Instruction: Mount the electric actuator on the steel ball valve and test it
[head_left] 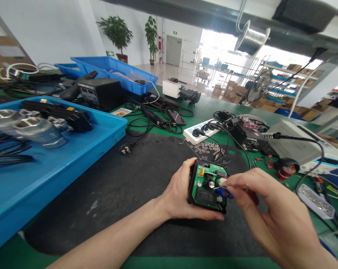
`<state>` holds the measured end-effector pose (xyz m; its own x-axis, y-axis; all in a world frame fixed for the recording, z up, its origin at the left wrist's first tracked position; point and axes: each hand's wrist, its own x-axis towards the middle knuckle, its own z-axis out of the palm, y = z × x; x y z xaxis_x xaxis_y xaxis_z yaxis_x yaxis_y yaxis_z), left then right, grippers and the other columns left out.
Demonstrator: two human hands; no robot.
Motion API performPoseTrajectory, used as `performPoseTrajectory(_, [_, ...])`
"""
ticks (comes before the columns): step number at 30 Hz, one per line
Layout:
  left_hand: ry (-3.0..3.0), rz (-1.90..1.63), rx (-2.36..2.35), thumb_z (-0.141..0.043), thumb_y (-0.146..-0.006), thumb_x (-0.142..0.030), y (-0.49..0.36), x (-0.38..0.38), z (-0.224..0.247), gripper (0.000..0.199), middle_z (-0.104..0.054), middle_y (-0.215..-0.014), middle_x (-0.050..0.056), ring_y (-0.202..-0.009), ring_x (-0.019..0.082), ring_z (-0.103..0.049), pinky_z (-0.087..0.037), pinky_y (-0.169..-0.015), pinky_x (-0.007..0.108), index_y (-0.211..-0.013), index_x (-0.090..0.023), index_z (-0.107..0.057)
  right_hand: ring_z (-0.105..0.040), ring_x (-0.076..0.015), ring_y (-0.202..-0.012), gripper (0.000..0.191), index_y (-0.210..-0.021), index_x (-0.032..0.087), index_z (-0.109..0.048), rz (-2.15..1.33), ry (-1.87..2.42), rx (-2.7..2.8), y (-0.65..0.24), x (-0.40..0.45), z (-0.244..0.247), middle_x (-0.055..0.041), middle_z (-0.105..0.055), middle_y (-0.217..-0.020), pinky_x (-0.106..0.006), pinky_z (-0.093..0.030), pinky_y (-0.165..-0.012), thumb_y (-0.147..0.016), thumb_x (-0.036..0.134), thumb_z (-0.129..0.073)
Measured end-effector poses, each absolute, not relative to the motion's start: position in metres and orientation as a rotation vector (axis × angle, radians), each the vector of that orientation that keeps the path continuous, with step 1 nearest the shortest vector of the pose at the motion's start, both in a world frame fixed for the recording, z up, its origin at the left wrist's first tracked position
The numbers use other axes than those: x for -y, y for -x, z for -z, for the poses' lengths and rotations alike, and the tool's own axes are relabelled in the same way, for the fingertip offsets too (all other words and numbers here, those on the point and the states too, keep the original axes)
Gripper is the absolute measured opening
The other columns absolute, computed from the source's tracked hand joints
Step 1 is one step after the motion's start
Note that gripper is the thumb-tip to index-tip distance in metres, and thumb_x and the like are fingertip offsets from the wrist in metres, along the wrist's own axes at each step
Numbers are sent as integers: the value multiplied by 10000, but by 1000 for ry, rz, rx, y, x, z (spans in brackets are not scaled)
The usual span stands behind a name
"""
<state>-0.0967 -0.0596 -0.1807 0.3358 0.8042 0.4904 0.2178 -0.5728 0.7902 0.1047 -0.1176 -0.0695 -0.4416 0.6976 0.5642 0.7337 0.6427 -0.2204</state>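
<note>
Green circuit board [200,183] and black housing [190,191] sit in my left hand [178,192], right of centre and low in the frame, held above the dark mat [115,209]. That hand is clamped around the housing's left side and bottom edge; the thumb and forefinger of my right hand [272,209] come together at the white part [222,181], though I cannot tell whether they grip it. If I push or tug sideways there, I could bend that part or its neighbour, the blue part [224,192], since the components stand close together. If my left hold slackens, the housing could twist under the right hand's pressure. The housing's open face, board outward, points up and back towards me, its top edge sloping down to the right. That face looks nearly square, so I see no clear long axis; its depth is hidden.
</note>
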Motion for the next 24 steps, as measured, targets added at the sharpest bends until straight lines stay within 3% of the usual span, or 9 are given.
performPoseTrajectory(9, [-1978, -1229, -850, -952, -461, -654, 96, 59, 181, 1285, -666, -1201, 88, -1080, 284, -686, -551, -970, 438, -1436, -215, -239, -585, -50, -993, 255, -1087, 166, -637, 61, 981, 2270, -108, 121, 75, 10, -688, -1079, -159, -482, -854, -889, 7, -611])
performPoseTrajectory(17, [-1977, -1225, -882, -952, -447, -661, 97, 60, 181, 1297, -666, -1209, 102, -1082, 294, -690, -553, -976, 445, -1436, -202, -250, -619, -133, -1073, 357, -1160, 117, -591, 113, 788, 2350, -118, 126, 80, -87, -668, -1184, -273, -516, -926, -835, -29, -615])
performPoseTrajectory(24, [-1994, -1229, -890, -943, -461, -665, 97, 60, 182, 1281, -665, -1213, 111, -1081, 307, -696, -544, -1006, 471, -1434, -195, -255, -659, -160, -992, 92, -961, 138, -660, 433, 796, 2412, -113, 131, 73, -75, -729, -1093, -278, -541, -813, -902, 89, -608])
